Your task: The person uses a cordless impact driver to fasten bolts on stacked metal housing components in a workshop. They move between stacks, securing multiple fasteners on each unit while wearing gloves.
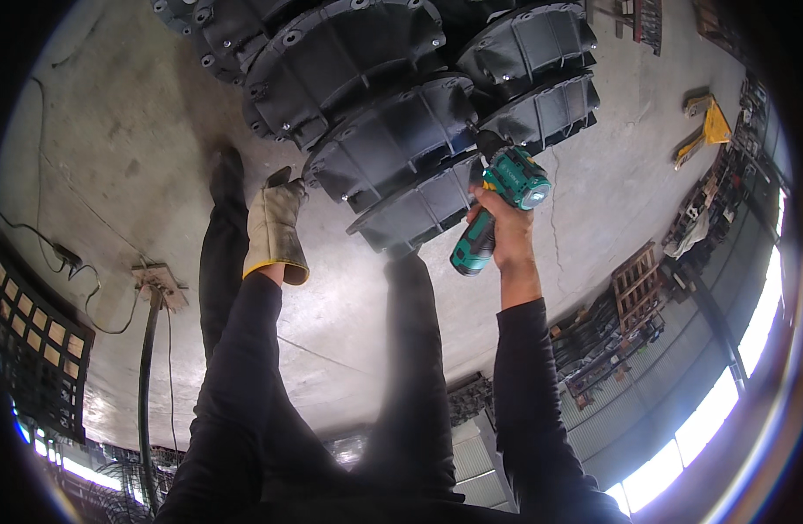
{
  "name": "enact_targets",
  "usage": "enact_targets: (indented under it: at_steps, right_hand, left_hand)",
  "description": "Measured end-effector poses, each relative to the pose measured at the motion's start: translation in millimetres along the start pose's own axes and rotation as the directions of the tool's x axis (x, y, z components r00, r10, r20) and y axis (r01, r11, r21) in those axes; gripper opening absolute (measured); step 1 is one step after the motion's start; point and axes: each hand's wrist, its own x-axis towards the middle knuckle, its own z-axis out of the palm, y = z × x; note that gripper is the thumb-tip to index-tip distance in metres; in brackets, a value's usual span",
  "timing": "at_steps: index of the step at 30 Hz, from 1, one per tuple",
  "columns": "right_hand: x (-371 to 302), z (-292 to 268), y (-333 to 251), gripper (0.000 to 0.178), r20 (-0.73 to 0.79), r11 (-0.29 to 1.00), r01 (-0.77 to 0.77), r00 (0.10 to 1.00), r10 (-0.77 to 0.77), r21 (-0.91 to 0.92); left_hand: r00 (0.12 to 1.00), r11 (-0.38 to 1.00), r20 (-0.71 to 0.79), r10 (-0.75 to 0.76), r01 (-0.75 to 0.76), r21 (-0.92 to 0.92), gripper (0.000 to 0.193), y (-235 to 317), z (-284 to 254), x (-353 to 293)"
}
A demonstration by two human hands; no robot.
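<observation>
My right hand is bare and wrapped round the grip of a green and black cordless drill. The drill's nose meets the right end of a black ribbed part in a stack of similar curved parts. A pale work glove with a yellow cuff covers my left hand. Its fingers are bent in at the left corner of that same part, beside the flange; what they hold, if anything, is hidden. Below it lies another black ribbed part. Small bright bolts show along the flanges.
My legs stand on the concrete floor before the stack. At left are a post on a square base, a cable and a black grid rack. To the right are a yellow pallet jack, a wooden pallet and piled parts.
</observation>
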Motion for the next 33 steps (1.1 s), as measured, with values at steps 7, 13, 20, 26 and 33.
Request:
enact_targets:
  at_steps: [7, 13, 20, 26, 33]
  right_hand:
    - [10.1, -14.7, -6.4, 0.014, 0.05, 0.986, -0.01, 0.999, 0.019, -0.164]
    - [6.0, -15.8, -7.6, 0.012, 0.048, 0.979, 0.005, 0.999, 0.005, -0.204]
    - [14.5, -18.4, -0.2, 0.016, 0.082, 0.983, 0.028, 0.997, -0.014, -0.181]
    - [15.0, -17.5, 3.1, 0.019, 0.063, 0.988, 0.03, 0.998, -0.021, -0.154]
    - [16.6, -18.2, 3.2, 0.021, 0.072, 0.984, 0.046, 0.997, -0.034, -0.174]
  left_hand:
    - [0.916, 0.494, 0.021, -0.401, 0.235, -0.837, 0.02, -4.3, -9.1, 9.3]
    - [0.804, -0.89, 0.494, -0.331, -0.44, 0.119, 0.02, 37.5, 27.3, -8.6]
    - [0.82, -0.828, 0.517, -0.246, -0.455, 0.328, 0.023, 75.5, 55.4, -7.4]
    - [0.839, -0.703, 0.424, -0.342, -0.528, 0.476, 0.023, 62.7, 55.3, -4.4]
    - [0.832, -0.704, 0.509, -0.221, -0.497, 0.508, 0.014, 38.3, 29.9, -5.1]
